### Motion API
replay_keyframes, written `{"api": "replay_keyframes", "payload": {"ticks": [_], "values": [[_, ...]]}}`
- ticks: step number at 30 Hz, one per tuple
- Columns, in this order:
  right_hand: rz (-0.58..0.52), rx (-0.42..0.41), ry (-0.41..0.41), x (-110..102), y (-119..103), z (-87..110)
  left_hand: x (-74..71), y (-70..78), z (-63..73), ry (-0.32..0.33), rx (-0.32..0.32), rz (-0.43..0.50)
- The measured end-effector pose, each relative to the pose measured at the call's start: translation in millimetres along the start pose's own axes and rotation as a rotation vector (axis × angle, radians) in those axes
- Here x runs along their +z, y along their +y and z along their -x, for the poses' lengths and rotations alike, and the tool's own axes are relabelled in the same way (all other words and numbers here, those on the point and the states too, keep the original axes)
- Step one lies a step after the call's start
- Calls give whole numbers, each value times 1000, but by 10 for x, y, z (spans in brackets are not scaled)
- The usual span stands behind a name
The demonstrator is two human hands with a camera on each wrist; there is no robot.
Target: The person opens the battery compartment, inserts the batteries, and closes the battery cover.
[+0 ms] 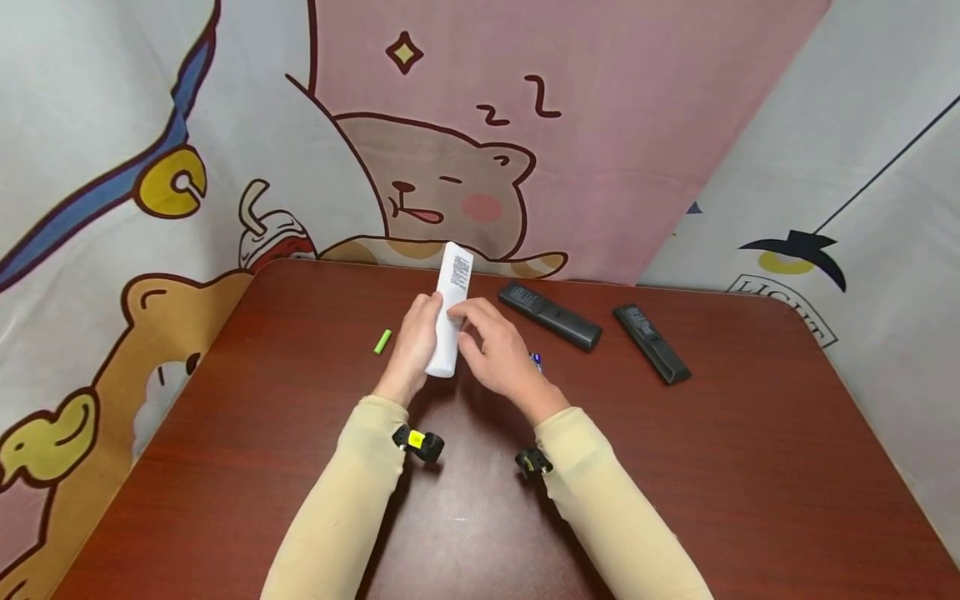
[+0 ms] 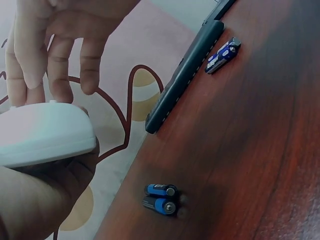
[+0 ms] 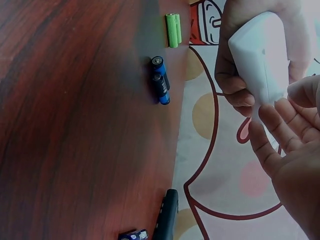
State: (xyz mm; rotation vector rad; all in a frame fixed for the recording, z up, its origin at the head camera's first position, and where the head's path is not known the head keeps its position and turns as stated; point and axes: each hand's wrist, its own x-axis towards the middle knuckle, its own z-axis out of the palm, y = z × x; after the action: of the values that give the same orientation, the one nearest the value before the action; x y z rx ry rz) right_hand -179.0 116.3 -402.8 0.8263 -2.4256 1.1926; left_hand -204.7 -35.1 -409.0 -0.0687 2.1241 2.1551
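Note:
A white remote control point(image 1: 444, 350) is held above the table, its far end tilted up and a printed label on its upward face. My left hand point(image 1: 411, 346) grips it from the left, thumb along its side. From the right, my right hand point(image 1: 501, 350) touches the remote with its fingertips. The right wrist view shows those right fingers point(image 3: 272, 155) mostly straight against the white casing point(image 3: 262, 55). In the left wrist view, the casing's rounded end point(image 2: 45, 132) hides part of the left palm.
Two black remotes point(image 1: 550, 315) point(image 1: 651, 343) lie on the table point(image 1: 750, 467) to the right. Green batteries point(image 3: 172, 30) lie at the left, near blue-and-black batteries point(image 3: 160, 80). Blue-and-white batteries point(image 2: 223, 55) are beside the nearer black remote. A printed cloth point(image 1: 600, 167) hangs behind.

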Motion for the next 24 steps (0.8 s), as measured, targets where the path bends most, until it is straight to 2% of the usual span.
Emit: {"api": "replay_keyframes", "payload": {"ticks": [16,24], "values": [[-80,59,18,31,38,-60,9,-27,17,-57,-2,-12],[-107,79,6,23,12,-69,-20,-55,13,-27,-3,11]]}}
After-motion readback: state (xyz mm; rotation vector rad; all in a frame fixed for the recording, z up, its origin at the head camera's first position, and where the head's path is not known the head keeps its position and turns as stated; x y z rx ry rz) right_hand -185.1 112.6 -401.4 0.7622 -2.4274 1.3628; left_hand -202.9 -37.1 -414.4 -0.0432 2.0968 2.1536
